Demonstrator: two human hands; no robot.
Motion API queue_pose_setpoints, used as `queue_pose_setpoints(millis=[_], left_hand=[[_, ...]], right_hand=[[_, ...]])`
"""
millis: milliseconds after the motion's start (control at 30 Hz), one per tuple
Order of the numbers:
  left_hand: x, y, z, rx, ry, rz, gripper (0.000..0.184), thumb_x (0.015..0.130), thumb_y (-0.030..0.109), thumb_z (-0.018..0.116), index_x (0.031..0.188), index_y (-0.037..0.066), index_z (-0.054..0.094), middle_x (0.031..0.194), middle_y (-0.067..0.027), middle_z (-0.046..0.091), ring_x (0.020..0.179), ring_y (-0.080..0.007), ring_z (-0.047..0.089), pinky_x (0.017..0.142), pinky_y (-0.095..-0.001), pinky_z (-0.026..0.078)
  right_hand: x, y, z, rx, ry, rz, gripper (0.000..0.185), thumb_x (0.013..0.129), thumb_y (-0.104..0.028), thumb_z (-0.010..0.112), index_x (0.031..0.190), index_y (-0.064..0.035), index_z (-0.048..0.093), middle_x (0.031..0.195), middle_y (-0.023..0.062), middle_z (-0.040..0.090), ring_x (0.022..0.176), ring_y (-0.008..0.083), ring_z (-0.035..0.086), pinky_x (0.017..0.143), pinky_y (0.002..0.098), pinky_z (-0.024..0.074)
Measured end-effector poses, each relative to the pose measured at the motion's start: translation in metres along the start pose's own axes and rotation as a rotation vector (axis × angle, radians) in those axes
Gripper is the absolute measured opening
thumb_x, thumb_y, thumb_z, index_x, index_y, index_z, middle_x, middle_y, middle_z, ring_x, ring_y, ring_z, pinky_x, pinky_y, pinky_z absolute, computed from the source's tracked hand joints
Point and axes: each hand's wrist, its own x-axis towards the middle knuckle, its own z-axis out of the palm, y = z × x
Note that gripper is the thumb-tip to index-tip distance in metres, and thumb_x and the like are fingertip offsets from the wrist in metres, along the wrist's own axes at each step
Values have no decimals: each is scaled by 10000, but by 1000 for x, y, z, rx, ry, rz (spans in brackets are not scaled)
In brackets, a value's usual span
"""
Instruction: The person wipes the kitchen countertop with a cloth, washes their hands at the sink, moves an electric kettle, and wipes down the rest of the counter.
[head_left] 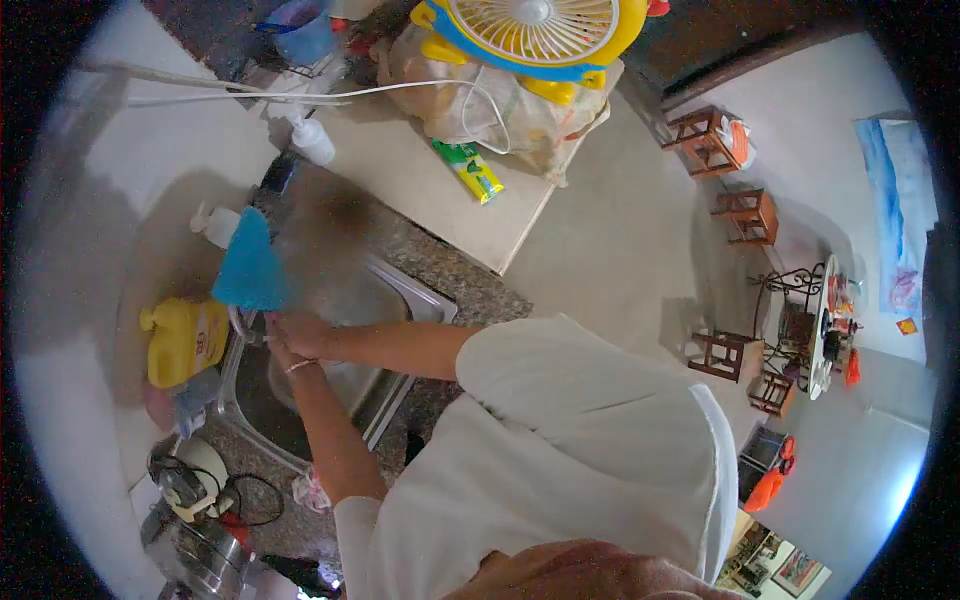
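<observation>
Over the sink (440, 304) my two hands are pressed together beside the tap (243, 322). A bright blue piece that looks like cloth (250, 266) sticks up from them, widening away from the fingers. My right hand (303, 334) is closed at its lower edge. My left hand (278, 343), with a thin band at the wrist, is closed against the right one, its fingers partly hidden. How the grip is shared between the two cannot be made out exactly.
A yellow jug (186, 342) and a white pump bottle (215, 224) stand behind the sink. An appliance with a cord (195, 478) and a metal pot (198, 556) are near the left arm. A yellow fan (540, 25) rests on a bag (430, 95) beyond the sink.
</observation>
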Motion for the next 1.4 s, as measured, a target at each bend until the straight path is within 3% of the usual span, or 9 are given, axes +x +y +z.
queue_pose_setpoints(millis=[300, 567, 633, 800, 967, 1100, 1133, 1200, 1400], left_hand=[[39, 7, -40, 612, 135, 110, 289, 882, 263, 489, 1020, 21, 565, 1048, -104, 595, 944, -279, 563, 794, -407, 466], [18, -3, -36, 294, 454, 20, 259, 890, 251, 441, 1041, 71, 552, 1075, -43, 585, 932, -179, 545, 721, -326, 486], [25, -15, -71, 42, 126, 40, 261, 901, 264, 419, 1035, 86, 557, 1054, -41, 583, 913, -158, 543, 692, -305, 485], [-47, 1, 14, -9, 124, 30, 104, 840, 167, 598, 788, 118, 522, 685, -38, 527, 581, -144, 470, 563, -251, 449], [-39, -20, -81, 982, -214, 318, 351, 844, 342, 515, 1108, 114, 553, 1125, -91, 562, 1015, -237, 527, 860, -395, 437], [-103, -22, -48, 2136, 295, 431, 499, 788, 411, 574, 1212, 153, 521, 1211, -110, 537, 1126, -282, 489, 899, -421, 418], [-126, -19, -4, 2072, 592, 125, 537, 764, 417, 604, 1226, 158, 514, 1212, -120, 536, 1138, -293, 483, 909, -413, 416], [-124, -25, -61, 1421, 219, 180, 653, 731, 449, 649, 1281, 144, 474, 1247, -155, 509, 1070, -299, 537, 946, -372, 399], [-193, -12, -78, 1263, 439, 188, 656, 724, 418, 664, 1266, 90, 491, 1240, -155, 520, 1084, -281, 534, 953, -364, 386]], right_hand=[[1, 97, 4, 31, 345, -31, 413, 787, -191, 546, 1168, -43, 490, 1072, 149, 548, 1000, 298, 519, 844, 425, 436], [-12, 62, -105, -111, 201, 200, 421, 759, -135, 565, 1144, 9, 478, 1123, 180, 522, 1019, 338, 520, 833, 447, 450], [-11, 56, -104, -78, 245, 230, 410, 752, -161, 582, 1120, 2, 506, 1119, 171, 537, 1012, 323, 532, 803, 452, 460], [21, 58, -89, -549, 207, 99, 219, 744, -169, 582, 921, -58, 649, 1014, 107, 604, 977, 265, 558, 736, 409, 450], [45, 52, -105, -352, 44, 248, 432, 756, -333, 604, 1070, -40, 560, 1039, 131, 577, 951, 279, 570, 783, 438, 450], [55, 74, -107, -270, -2, 271, 423, 740, -397, 620, 940, -25, 620, 926, 182, 621, 865, 326, 604, 750, 454, 470], [61, 95, -93, -143, 145, 261, 439, 735, -419, 626, 923, -23, 624, 901, 185, 628, 862, 329, 608, 745, 437, 476], [56, 117, -92, -96, 293, -179, 462, 754, -403, 621, 1029, -32, 614, 922, 185, 635, 853, 339, 604, 757, 433, 469], [27, 122, -92, 541, -44, 195, 320, 813, -309, 617, 1007, -60, 564, 890, 76, 599, 688, 143, 538, 552, 285, 400]])
